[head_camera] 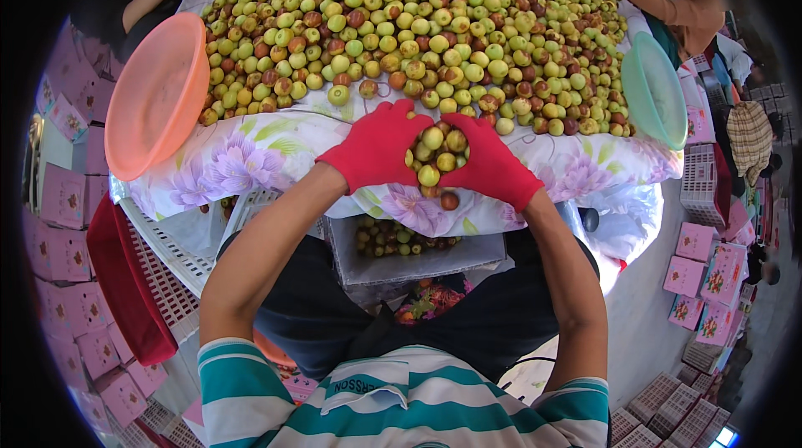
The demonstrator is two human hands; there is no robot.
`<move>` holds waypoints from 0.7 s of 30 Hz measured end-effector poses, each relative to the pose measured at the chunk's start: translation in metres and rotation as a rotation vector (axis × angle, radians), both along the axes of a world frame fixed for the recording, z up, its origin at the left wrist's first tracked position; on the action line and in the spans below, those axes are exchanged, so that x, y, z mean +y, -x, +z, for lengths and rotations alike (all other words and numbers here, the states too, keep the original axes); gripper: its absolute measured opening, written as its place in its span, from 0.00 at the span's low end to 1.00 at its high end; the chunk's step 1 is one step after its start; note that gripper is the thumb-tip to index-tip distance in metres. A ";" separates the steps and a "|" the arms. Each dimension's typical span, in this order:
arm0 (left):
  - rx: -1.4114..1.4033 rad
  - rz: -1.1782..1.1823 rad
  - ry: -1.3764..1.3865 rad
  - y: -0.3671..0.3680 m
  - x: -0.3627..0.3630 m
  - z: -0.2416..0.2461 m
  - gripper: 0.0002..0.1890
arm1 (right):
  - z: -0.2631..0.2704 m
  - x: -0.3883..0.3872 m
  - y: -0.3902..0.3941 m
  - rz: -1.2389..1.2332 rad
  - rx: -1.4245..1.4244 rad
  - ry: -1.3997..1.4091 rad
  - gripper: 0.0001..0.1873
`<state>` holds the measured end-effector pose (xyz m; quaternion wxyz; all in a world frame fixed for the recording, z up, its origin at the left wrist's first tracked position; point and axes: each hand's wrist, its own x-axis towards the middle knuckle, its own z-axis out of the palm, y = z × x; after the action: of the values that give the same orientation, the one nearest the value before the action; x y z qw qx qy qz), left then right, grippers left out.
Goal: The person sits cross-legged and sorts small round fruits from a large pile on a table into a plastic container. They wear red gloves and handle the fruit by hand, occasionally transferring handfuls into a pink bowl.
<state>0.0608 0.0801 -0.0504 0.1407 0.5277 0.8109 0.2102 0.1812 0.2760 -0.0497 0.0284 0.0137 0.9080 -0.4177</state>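
My left hand (pixel 383 148), in a red glove, and my right hand (pixel 489 159), gloved alike, cup a cluster of green-brown jujube fruits (pixel 443 146) between them at the near edge of the table. A brown fruit (pixel 449 200) is just below the cluster, above the floral cloth (pixel 250 163). Past my hands spreads a large heap of jujubes (pixel 401 28) in greens, yellows and browns. Under the table edge, between my knees, stands a lined box (pixel 420 269) with more jujubes inside. My fingertips are partly hidden by the fruit.
An orange plastic basin (pixel 156 97) tilts at the heap's left, a green basin (pixel 655 91) at its right. Co-workers' gloved hands reach in at top left and top right. White plastic crates (pixel 169 260) and pink cartons (pixel 66 247) stand at left; more cartons (pixel 720 272) lie at right.
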 end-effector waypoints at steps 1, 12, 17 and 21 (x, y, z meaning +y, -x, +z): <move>0.036 -0.031 -0.009 -0.006 0.000 0.000 0.39 | 0.002 -0.002 -0.001 0.020 -0.015 -0.008 0.45; -0.199 -0.361 0.248 -0.045 -0.010 0.026 0.32 | -0.002 -0.022 -0.040 0.342 -0.221 -0.020 0.40; -0.278 -0.376 0.301 -0.042 -0.015 0.031 0.19 | 0.006 -0.021 -0.045 0.455 -0.359 -0.095 0.36; -0.356 -0.176 0.136 -0.034 -0.010 0.025 0.13 | 0.031 0.005 -0.023 0.290 -0.338 0.079 0.20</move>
<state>0.0947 0.0699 -0.0252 0.3349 0.5402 0.7364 0.2317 0.2043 0.2809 -0.0189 0.2406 -0.0483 0.8658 -0.4360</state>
